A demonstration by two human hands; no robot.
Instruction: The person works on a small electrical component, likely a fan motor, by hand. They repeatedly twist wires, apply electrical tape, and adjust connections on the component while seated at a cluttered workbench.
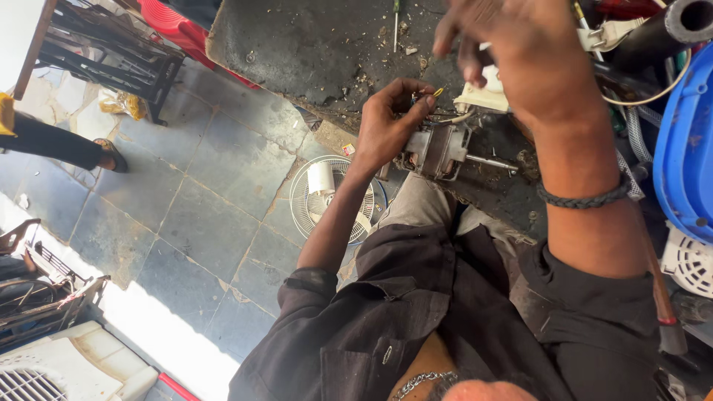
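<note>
On grimy dark workbench (312, 52), small grey metal fan motor (434, 151) is gripped by left hand (390, 122), shaft pointing right; right hand (512, 52) is raised, fingers loosely curled, grasp indeterminate.

You are looking down at few such items. A small red and white label or wrapper scrap (348, 149) is lying at the workbench edge, just beside your wrist. A crumpled yellowish plastic packet (125, 105) is resting on the floor tiles beside the dark metal frame (111, 56).
</note>
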